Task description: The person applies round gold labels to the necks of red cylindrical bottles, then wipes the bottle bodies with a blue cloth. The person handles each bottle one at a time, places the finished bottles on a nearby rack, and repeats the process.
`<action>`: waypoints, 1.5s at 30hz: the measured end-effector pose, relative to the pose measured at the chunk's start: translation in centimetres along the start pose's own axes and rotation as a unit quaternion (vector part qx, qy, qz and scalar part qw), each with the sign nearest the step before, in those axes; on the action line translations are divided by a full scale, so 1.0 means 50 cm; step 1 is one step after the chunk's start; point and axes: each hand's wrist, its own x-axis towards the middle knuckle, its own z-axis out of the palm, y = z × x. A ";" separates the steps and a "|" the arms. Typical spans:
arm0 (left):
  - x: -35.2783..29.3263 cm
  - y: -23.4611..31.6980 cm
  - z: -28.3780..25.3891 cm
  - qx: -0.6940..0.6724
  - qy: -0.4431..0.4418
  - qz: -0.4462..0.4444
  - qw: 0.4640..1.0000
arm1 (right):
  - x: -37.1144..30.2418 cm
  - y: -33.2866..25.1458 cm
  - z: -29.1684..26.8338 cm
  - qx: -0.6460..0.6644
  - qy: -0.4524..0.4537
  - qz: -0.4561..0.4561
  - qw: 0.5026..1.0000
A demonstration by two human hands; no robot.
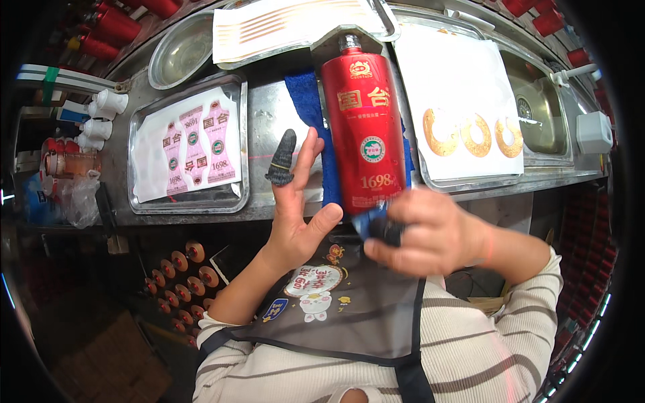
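Observation:
A red bottle (363,127) with gold lettering and a round pale emblem lies on a blue cloth (309,101), its neck pointing away from me. My left hand (295,208) is to the left of the bottle's base, fingers stretched and apart, holding nothing; a black ribbed finger cot (285,151) covers one fingertip. At the base end, my right hand (430,232) is smeared by motion, its fingers closed on a flat blue piece (363,221) whose kind I cannot make out. Black covering shows on a finger of that hand too.
On the left, a metal tray (242,151) holds pink printed decal sheets (191,148). At right, a white sheet (457,80) carries gold curved decals (477,134). A round metal basin (181,54), a striped gold sheet (282,27) and a sink (531,101) stand farther back.

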 end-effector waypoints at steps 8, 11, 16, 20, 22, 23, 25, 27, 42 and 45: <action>-0.004 -0.007 0.074 0.030 0.093 0.025 0.995 | -0.031 -0.058 0.074 0.094 0.324 0.459 0.822; -0.002 -0.007 0.089 -0.017 0.130 0.035 0.991 | -0.083 -0.049 0.066 0.078 0.332 0.542 0.769; -0.011 0.025 0.089 0.268 0.143 0.127 0.944 | -0.014 -0.058 0.054 0.148 0.355 0.433 0.815; -0.051 0.020 0.101 0.434 0.084 0.114 0.890 | -0.082 -0.024 0.070 0.085 0.349 0.517 0.777; -0.070 0.008 0.094 0.420 0.096 0.097 0.897 | -0.081 -0.022 0.054 0.045 0.341 0.498 0.796; -0.078 0.001 0.093 0.410 0.105 0.083 0.902 | -0.073 -0.027 0.050 0.059 0.353 0.489 0.795; -0.089 -0.010 0.091 0.387 0.124 0.057 0.912 | -0.043 -0.034 0.055 -0.002 0.320 0.407 0.856; -0.093 -0.016 0.086 0.396 0.126 0.047 0.908 | -0.014 -0.051 0.058 -0.073 0.226 0.351 0.906; -0.091 -0.037 0.052 0.311 0.076 0.105 0.942 | 0.019 -0.052 0.058 -0.029 0.136 0.237 0.961; -0.055 -0.009 0.052 0.308 0.060 0.132 0.940 | 0.052 0.006 0.044 0.059 0.290 0.410 0.863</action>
